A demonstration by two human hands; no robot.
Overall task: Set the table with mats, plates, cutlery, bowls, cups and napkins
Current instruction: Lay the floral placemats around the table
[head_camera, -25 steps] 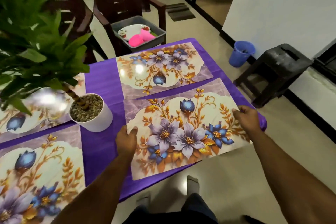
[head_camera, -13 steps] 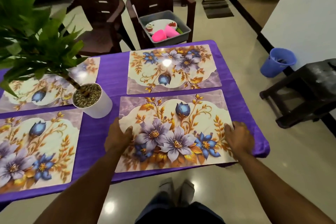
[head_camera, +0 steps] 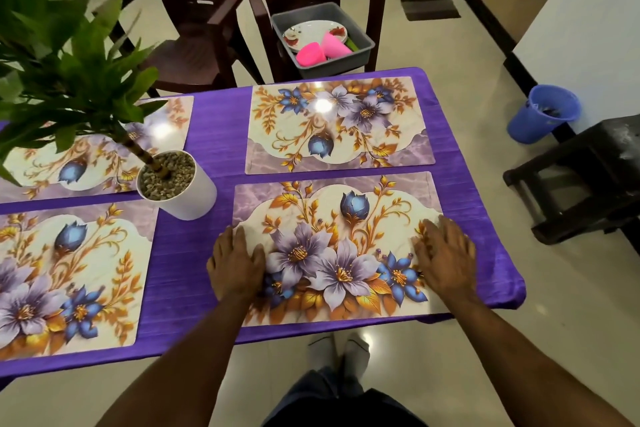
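Both hands have flattened since the earlier frames: a second ago they were pinching the near-right floral placemat point(head_camera: 341, 246) by its short edges, with its front edge overhanging the table; it now lies flat and square on the purple tablecloth point(head_camera: 207, 135), its front edge just inside the table's near edge. The left hand point(head_camera: 235, 263) rests palm-down over the mat's left edge with fingers spread and straight, gripping nothing. The right hand point(head_camera: 445, 255) presses flat on the mat's right end, fingers likewise extended and released.

This placemat is glossy, cream in the middle with a purple marbled border along its far side, printed with lilac and blue flowers, gold leaves and a blue bud. A matching far-right placemat point(head_camera: 337, 125) lies just beyond it, turned the other way round, a ceiling light glaring off its top. Two more mats lie to the left: the near-left placemat point(head_camera: 69, 274) is cut off by the frame edge, and the far-left placemat point(head_camera: 90, 152) is partly hidden by the potted plant point(head_camera: 173, 184) and its leaves.

On a brown chair behind the table sits a grey tub point(head_camera: 360, 52) holding a patterned plate point(head_camera: 311, 32) and pink cups point(head_camera: 322, 48); what else it contains is hard to make out.
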